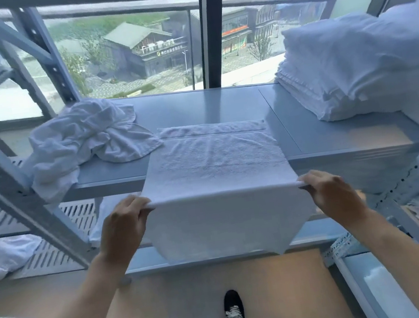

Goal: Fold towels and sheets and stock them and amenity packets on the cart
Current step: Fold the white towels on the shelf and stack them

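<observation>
Left hand (pixel 124 219) and right hand (pixel 328 192) pinch the fold edge of a white terry towel (pixel 213 158), half on the grey metal shelf (pixel 222 103), half hanging, likely to fold it over.

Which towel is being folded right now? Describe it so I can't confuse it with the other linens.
On the grey shelf before the window, it is the flat white towel at centre, hanging over the front edge. Left hand and right hand pinch it; the crumpled heap and folded stack lie untouched.
</observation>
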